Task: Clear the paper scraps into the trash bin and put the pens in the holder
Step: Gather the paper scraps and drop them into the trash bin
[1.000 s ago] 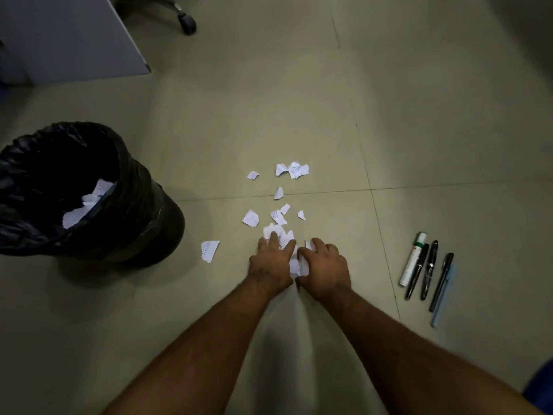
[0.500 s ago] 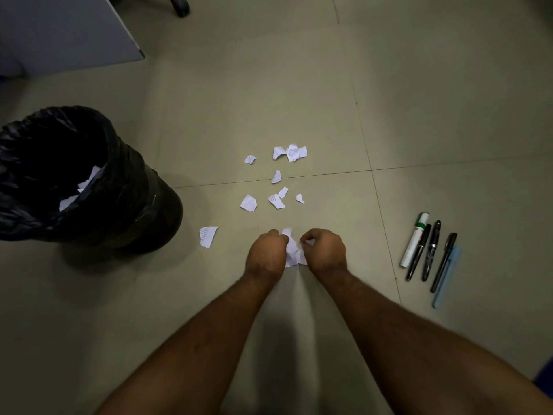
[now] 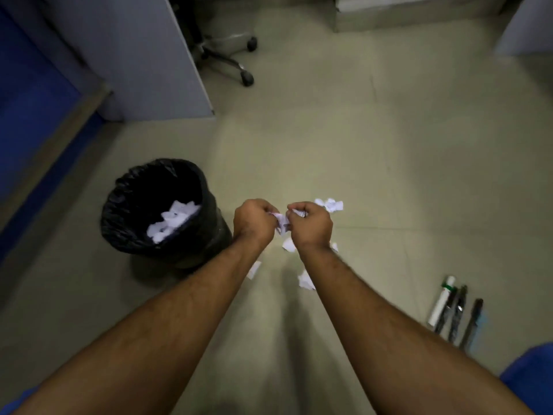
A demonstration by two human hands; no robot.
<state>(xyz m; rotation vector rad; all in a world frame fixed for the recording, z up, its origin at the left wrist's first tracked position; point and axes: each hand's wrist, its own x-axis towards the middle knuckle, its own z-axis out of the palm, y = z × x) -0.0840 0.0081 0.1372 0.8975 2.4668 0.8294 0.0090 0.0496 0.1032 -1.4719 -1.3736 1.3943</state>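
My left hand [image 3: 254, 220] and my right hand [image 3: 311, 224] are raised above the floor, fingers curled, and together they hold a bunch of white paper scraps [image 3: 282, 224] between them. Several more scraps lie on the tiled floor: a cluster [image 3: 329, 204] just beyond my right hand, one [image 3: 305, 280] beside my right forearm, one [image 3: 253, 269] by my left forearm. The black-lined trash bin [image 3: 119, 202] stands to the left of my hands with white paper inside. Several pens and a white marker [image 3: 442, 304] lie side by side on the floor at the right.
A grey partition panel [image 3: 143, 55] stands at the back left. An office chair base with castors [image 3: 227, 58] is behind it. A blue wall or door [image 3: 33, 109] runs along the left. No pen holder shows in the frame.
Both hands closed on the gathered scraps and lifted them off the floor toward the bin. The camera view tilted up, showing more of the room.
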